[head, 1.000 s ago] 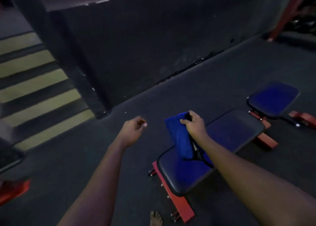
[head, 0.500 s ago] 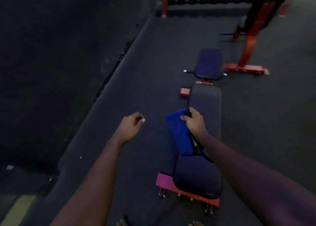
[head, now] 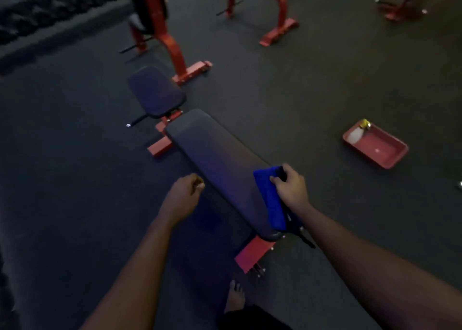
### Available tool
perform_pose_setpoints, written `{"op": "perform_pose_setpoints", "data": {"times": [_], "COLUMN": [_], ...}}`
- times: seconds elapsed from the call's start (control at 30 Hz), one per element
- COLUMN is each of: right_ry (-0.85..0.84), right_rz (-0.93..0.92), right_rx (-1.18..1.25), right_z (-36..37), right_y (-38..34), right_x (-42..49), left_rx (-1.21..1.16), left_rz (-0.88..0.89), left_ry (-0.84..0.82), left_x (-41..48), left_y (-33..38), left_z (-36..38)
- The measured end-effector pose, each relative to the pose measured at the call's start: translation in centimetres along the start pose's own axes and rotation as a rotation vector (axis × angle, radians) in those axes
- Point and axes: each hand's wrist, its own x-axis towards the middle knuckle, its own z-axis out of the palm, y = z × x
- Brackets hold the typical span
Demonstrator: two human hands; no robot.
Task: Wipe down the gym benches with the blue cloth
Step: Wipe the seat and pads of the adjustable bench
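Mid-frame: your right hand (head: pixel 291 188) pinches the cloth (head: pixel 270 197) on the bench (head: pixel 220 164); left hand (head: pixel 183 196) fisted, empty, beside it.

A bright blue cloth (head: pixel 268 197), folded into a long narrow strip, hangs over the right edge of a flat gym desk (head: pixel 220 167) near its close end. The desk has a long dark padded top running diagonally away, a separate smaller padded seat (head: pixel 156 92) beyond its far end, and a red metal frame (head: pixel 252 254) on dark rubber floor.
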Motion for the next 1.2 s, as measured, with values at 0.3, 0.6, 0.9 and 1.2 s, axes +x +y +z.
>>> {"op": "perform_pose_setpoints", "data": {"times": [0.3, 0.6, 0.9, 1.2], "right_ry": [0.54, 0.143, 0.359, 0.381], "right_rz": [0.145, 0.124, 0.24, 0.158], "right_rx": [-0.089, -0.641, -0.777, -0.796], "right_z": [6.3, 16.3, 22.2, 23.2], "right_y": [7.4, 17.3, 18.9, 21.7], "right_x": [-1.7, 2.3, 6.0, 8.2], "left_rx": [0.128, 0.179, 0.06, -0.045], "left_rz": [0.305, 0.559, 0.677, 0.756], "left_ry": [-0.158, -0.164, 0.006, 0.324], "left_x": [6.5, 13.9, 19.3, 20.3], "left_y": [-5.2, -11.8, -16.8, -18.5], "left_z": [7.7, 18.1, 28.6, 33.6]}}
